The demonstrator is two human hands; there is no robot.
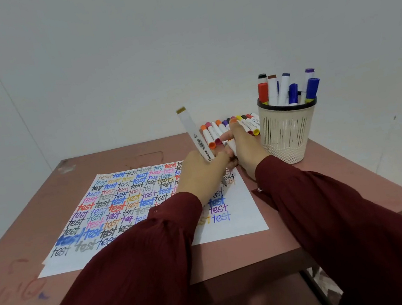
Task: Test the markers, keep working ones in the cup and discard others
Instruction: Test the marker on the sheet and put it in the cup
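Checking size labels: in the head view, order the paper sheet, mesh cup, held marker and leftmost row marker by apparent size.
1. paper sheet
2. mesh cup
3. held marker
4. leftmost row marker, which lies farther off, so the two markers may truly match.

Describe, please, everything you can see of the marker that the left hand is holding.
The marker has a long white barrel, plastic by its look, with an olive-gold cap on its upper end and black print and a barcode along its side. Its lower end is uncapped, and the dark tip is at the paper, beside the written words. It stands tilted, with the upper end leaning to the left. The left hand grips its lower part.
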